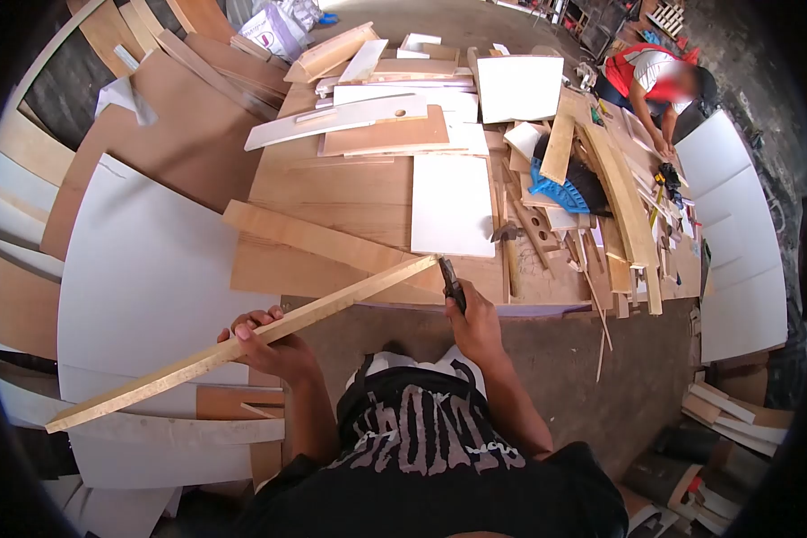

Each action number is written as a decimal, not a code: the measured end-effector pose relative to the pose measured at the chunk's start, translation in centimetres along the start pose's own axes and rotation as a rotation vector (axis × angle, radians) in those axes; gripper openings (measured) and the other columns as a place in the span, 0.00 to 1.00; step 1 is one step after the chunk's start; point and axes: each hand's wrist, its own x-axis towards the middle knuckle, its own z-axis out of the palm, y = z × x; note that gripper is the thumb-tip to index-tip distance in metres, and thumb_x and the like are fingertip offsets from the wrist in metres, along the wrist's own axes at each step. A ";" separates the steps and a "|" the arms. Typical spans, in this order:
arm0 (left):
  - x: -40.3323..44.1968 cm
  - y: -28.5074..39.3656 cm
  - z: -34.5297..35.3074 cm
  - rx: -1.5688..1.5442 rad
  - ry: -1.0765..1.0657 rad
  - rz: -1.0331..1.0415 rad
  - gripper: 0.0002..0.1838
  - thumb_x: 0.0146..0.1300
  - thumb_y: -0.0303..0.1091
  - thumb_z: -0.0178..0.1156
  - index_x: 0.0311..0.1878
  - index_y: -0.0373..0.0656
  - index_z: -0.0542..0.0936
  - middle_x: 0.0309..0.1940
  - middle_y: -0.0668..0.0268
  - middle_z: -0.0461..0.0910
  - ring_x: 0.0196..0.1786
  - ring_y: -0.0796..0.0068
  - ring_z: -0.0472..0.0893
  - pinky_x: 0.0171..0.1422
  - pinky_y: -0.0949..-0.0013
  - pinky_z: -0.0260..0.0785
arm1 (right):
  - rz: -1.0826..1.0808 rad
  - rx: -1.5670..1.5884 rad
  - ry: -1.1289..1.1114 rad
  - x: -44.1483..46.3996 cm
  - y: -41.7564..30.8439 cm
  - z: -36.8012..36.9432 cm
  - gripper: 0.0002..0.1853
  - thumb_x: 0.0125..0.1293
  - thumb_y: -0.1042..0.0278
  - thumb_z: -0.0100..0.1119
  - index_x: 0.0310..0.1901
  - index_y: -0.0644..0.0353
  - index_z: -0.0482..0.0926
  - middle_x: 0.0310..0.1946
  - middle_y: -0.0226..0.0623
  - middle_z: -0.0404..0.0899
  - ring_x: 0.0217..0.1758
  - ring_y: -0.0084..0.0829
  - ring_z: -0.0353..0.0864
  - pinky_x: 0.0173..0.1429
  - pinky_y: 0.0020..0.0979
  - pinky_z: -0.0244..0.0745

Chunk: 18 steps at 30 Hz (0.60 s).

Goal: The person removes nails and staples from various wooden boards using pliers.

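A long wooden strip (161, 375) slants across my front, from low at the left up to the edge of the table. My left hand (276, 348) is closed round it near its middle, fingers over the top. At its upper right end, my right hand (477, 325) grips a dark pair of pliers (452, 285), whose jaws touch or nearly touch the strip's tip. Whether the jaws hold anything there is too small to tell. Just past the strip, a flat wooden board (305, 238) lies at an angle on the worktable (323, 193).
White panels (453, 206) and offcuts are stacked on the table. A hammer (507, 231), a blue-and-black brush (560, 184) and curved wooden pieces (623, 197) lie to the right. Large sheets (152, 269) lean at the left. A co-worker in red (659, 76) bends over the far right corner.
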 end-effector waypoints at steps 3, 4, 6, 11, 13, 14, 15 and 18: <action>-0.1 0.6 -1.0 -0.016 -0.017 -0.012 0.25 0.70 0.42 0.66 0.60 0.56 0.61 0.34 0.70 0.72 0.36 0.76 0.75 0.40 0.65 0.74 | -0.090 -0.056 0.100 -0.7 -0.2 0.9 0.12 0.72 0.73 0.58 0.55 0.64 0.76 0.38 0.52 0.83 0.39 0.51 0.86 0.44 0.46 0.77; -0.1 0.7 -1.0 -0.017 -0.015 -0.012 0.25 0.70 0.42 0.66 0.60 0.56 0.61 0.34 0.70 0.72 0.36 0.76 0.75 0.40 0.65 0.74 | -0.090 -0.058 0.100 -0.7 -0.6 1.0 0.12 0.72 0.73 0.58 0.55 0.64 0.76 0.38 0.52 0.83 0.39 0.51 0.86 0.44 0.46 0.77; -0.6 1.1 -1.2 0.006 -0.006 0.001 0.25 0.71 0.42 0.65 0.61 0.56 0.61 0.34 0.70 0.71 0.37 0.77 0.74 0.41 0.66 0.74 | -0.105 -0.191 0.160 -1.2 -1.3 1.1 0.14 0.72 0.73 0.59 0.57 0.64 0.76 0.42 0.53 0.83 0.45 0.55 0.85 0.46 0.49 0.77; -1.3 1.8 -1.6 -0.004 0.020 0.004 0.25 0.70 0.41 0.65 0.60 0.56 0.60 0.34 0.70 0.70 0.38 0.77 0.73 0.42 0.67 0.73 | -0.057 -0.272 0.130 -2.0 -1.7 1.9 0.19 0.71 0.72 0.61 0.61 0.61 0.74 0.49 0.52 0.82 0.50 0.59 0.83 0.50 0.53 0.78; -1.4 1.8 -1.7 -0.021 0.026 0.002 0.25 0.70 0.40 0.65 0.60 0.55 0.60 0.34 0.70 0.70 0.38 0.77 0.73 0.43 0.67 0.73 | -0.041 -0.319 0.144 -2.1 -2.0 2.3 0.20 0.70 0.71 0.61 0.62 0.59 0.73 0.50 0.51 0.81 0.49 0.59 0.83 0.51 0.53 0.78; -1.4 1.7 -1.6 -0.012 0.033 0.005 0.25 0.70 0.41 0.65 0.60 0.55 0.60 0.34 0.69 0.70 0.38 0.77 0.73 0.43 0.67 0.73 | -0.030 -0.338 0.148 -2.0 -2.2 2.5 0.21 0.70 0.72 0.61 0.64 0.59 0.72 0.51 0.51 0.80 0.49 0.58 0.83 0.52 0.53 0.78; -1.5 1.7 -1.7 0.002 0.041 0.008 0.25 0.70 0.41 0.65 0.59 0.55 0.60 0.34 0.69 0.70 0.38 0.77 0.73 0.43 0.67 0.73 | -0.017 -0.356 0.150 -2.1 -2.3 2.5 0.22 0.70 0.72 0.61 0.65 0.58 0.71 0.52 0.50 0.79 0.50 0.58 0.82 0.53 0.53 0.78; -1.3 1.8 -2.1 -0.025 0.057 -0.019 0.25 0.69 0.41 0.66 0.59 0.54 0.59 0.34 0.69 0.70 0.37 0.77 0.73 0.43 0.67 0.73 | -0.108 -0.431 0.199 -2.1 -2.4 2.8 0.23 0.69 0.73 0.60 0.65 0.58 0.71 0.51 0.49 0.78 0.53 0.56 0.79 0.53 0.53 0.79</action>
